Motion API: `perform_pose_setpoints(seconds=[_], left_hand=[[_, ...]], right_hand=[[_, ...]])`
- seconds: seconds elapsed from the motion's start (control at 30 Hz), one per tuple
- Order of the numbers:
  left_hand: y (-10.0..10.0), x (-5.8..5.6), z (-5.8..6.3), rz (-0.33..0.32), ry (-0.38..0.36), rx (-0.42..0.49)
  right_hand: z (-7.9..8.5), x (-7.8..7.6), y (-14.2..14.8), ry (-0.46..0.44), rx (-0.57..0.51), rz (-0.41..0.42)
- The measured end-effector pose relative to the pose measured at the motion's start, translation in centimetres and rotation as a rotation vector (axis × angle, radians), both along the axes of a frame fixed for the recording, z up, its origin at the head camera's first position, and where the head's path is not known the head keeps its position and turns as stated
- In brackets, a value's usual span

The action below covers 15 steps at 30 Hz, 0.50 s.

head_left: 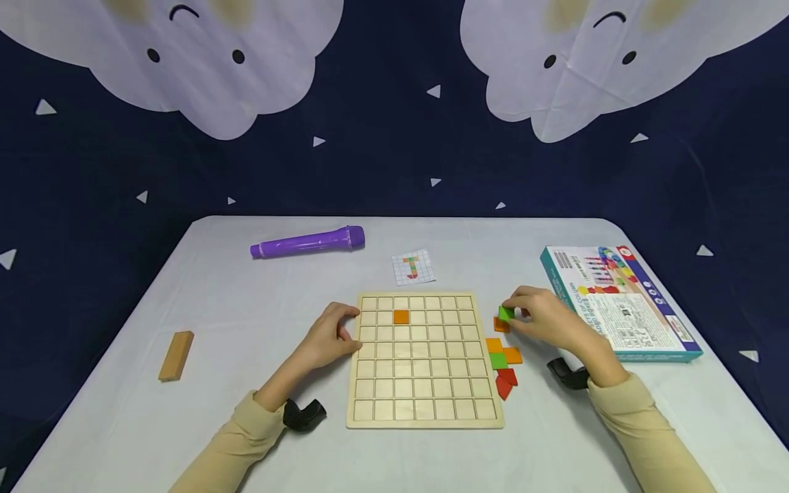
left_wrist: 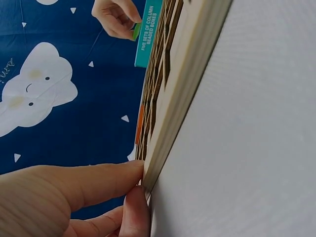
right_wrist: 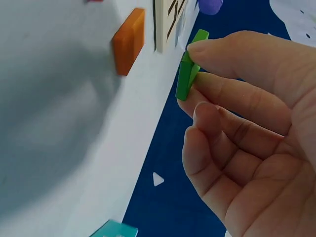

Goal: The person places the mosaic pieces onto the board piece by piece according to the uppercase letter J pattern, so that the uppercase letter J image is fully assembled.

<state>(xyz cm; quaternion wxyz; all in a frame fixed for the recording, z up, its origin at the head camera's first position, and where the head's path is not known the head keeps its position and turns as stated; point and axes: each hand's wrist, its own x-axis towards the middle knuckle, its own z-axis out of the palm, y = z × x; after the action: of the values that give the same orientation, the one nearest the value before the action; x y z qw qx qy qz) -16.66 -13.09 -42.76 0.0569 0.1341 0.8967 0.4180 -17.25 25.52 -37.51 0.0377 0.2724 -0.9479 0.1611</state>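
Observation:
The wooden grid board (head_left: 425, 352) lies flat on the table with one orange square tile (head_left: 401, 317) in a cell near its top. My left hand (head_left: 327, 337) holds the board's left edge, thumb and a finger touching the rim in the left wrist view. Right of the board, my right hand (head_left: 548, 318) pinches a green square tile (right_wrist: 185, 76) between thumb and fingertips. It is raised just over a loose orange tile (right_wrist: 129, 42). More tiles line the board's right side: orange ones (head_left: 513, 355), a green one (head_left: 498, 361) and red pieces (head_left: 503, 388).
A small pattern card (head_left: 413, 267) lies behind the board. A purple microphone (head_left: 308, 242) is at the back left, and a wooden block (head_left: 176, 356) at the left. At the right, a flat teal-sided box (head_left: 622, 308) sits close to my right hand.

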Motion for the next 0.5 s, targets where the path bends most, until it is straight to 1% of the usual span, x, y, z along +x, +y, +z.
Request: perform_pose_setpoints(seconds=[0.2,0.5], left_hand=[[0.0,0.1,0.0,-0.008,0.002,0.003],[-0.1,0.1,0.0,-0.013,-0.002,0.005]], right_hand=[[0.2,-0.5,-1.1,-0.012,0.01,0.032],[0.8,-1.2,-3.3,-0.047,-0.019,0.051]])
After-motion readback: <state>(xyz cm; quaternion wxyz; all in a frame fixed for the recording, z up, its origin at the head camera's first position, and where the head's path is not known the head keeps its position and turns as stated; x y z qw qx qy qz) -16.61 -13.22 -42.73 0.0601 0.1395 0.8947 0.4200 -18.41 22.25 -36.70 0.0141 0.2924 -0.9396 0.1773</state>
